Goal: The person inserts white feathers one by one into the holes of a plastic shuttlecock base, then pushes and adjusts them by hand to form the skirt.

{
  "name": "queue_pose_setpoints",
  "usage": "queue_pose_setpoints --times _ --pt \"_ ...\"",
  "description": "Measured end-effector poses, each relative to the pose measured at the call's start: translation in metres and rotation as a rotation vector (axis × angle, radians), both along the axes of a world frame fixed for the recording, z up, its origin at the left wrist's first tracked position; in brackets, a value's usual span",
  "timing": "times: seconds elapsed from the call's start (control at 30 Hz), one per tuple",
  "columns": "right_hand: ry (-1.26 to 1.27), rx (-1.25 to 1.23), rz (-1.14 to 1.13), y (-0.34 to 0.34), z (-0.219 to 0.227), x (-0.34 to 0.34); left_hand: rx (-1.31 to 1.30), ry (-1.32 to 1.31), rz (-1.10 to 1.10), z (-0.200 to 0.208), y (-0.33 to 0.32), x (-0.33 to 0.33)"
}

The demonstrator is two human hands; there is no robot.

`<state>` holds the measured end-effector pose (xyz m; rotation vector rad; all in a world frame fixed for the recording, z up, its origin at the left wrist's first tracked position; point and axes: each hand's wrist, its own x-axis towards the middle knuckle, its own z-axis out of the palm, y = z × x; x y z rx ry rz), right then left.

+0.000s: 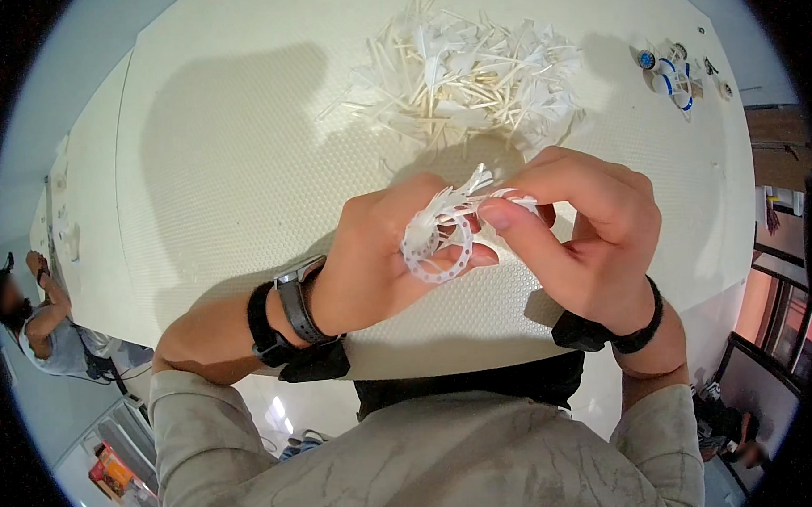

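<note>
My left hand (370,246) is closed round a white ring (467,250) with a row of small holes along its rim. Several white feathers (440,208) stand in or against the ring's far side, their tips fanning outward. Close by, my right hand (597,220) pinches a white feather (518,197) between thumb and forefinger, its near end meeting those at the ring. Whether it sits in a hole cannot be made out. Beyond both hands lies a loose heap of white feathers (480,81) with pale quills.
The pale textured table (233,170) has its near edge at my waist. Blue-and-white rings and small rolls (673,79) lie at its far right. One person (46,320) is at the left, another (729,425) at the lower right. Black straps circle my wrists.
</note>
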<state>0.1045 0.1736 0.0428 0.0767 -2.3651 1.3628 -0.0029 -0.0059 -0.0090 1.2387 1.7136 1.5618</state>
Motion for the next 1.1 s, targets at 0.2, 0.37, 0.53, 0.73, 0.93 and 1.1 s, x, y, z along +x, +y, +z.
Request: queue_pose_setpoints --times 0.2,0.37,0.53,0.73,0.93,1.1 --pt "0.023 -0.039 -0.020 -0.004 -0.001 -0.002 -0.016 0.064 -0.018 0.004 0.001 -0.002" --pt "0.015 -0.024 -0.016 -0.005 -0.003 -0.003 -0.012 -0.396 0.036 0.001 0.000 0.009" --pt "0.046 0.000 -0.032 -0.006 -0.002 -0.001 -0.077 -0.028 -0.049 0.001 -0.002 0.000" --pt "-0.034 -0.018 0.014 -0.005 0.001 -0.001 -0.029 -0.075 -0.030 0.002 -0.002 0.001" --pt "-0.020 -0.017 0.022 -0.006 -0.001 -0.003 -0.072 0.115 -0.036 0.007 -0.003 0.001" --pt "-0.007 -0.064 0.006 -0.004 -0.007 -0.003 -0.155 0.145 -0.029 0.008 -0.006 0.000"
